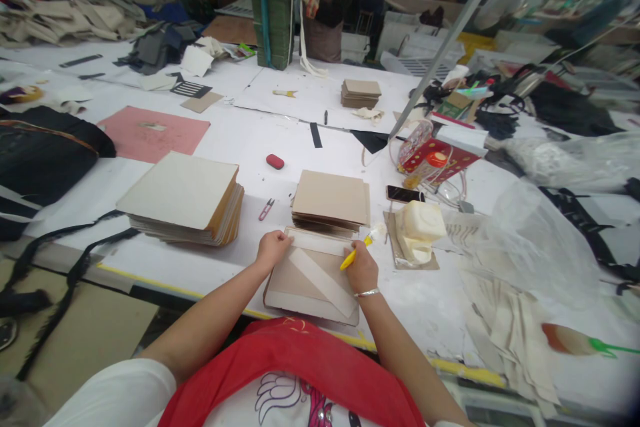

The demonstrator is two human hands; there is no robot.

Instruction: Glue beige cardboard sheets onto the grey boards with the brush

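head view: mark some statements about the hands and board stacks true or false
The right hand holds a yellow tool. True.
The left hand is raised clear of the flat board. False: it rests on the board's upper left corner.
A phone lies to the right of the small board stack. True.
The red oval thing sits on top of the big board stack. False: it lies on the white table, beyond the two stacks.
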